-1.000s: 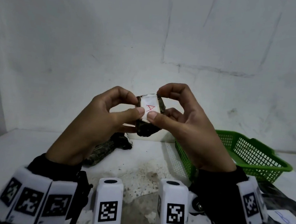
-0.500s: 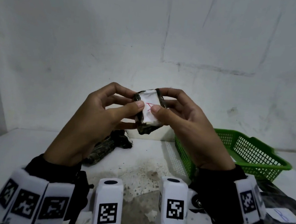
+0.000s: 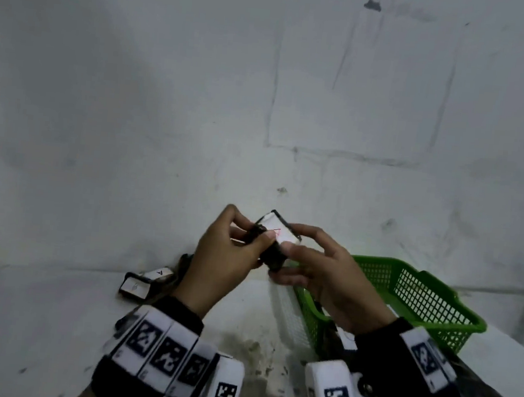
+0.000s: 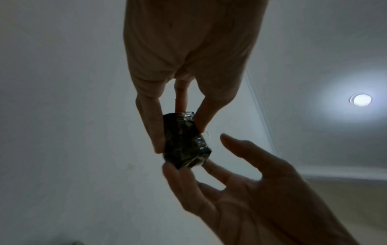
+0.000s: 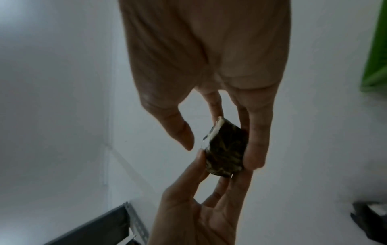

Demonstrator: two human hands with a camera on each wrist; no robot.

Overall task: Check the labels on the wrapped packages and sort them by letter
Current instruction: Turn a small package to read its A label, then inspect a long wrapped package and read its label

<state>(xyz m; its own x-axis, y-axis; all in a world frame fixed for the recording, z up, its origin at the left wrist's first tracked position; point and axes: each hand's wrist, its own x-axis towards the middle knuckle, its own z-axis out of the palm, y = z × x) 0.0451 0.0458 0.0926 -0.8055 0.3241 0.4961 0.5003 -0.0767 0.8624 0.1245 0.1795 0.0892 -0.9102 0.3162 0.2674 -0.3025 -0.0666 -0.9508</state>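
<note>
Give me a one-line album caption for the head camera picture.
Both hands, left hand and right hand, hold a dark wrapped package above the table, beside a green basket.

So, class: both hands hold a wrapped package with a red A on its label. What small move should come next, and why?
Probably let the left hand carry the package down to the labelled packages on the table's left: one there shows an A, matching its red mark. The right hand holds more loosely.
</note>
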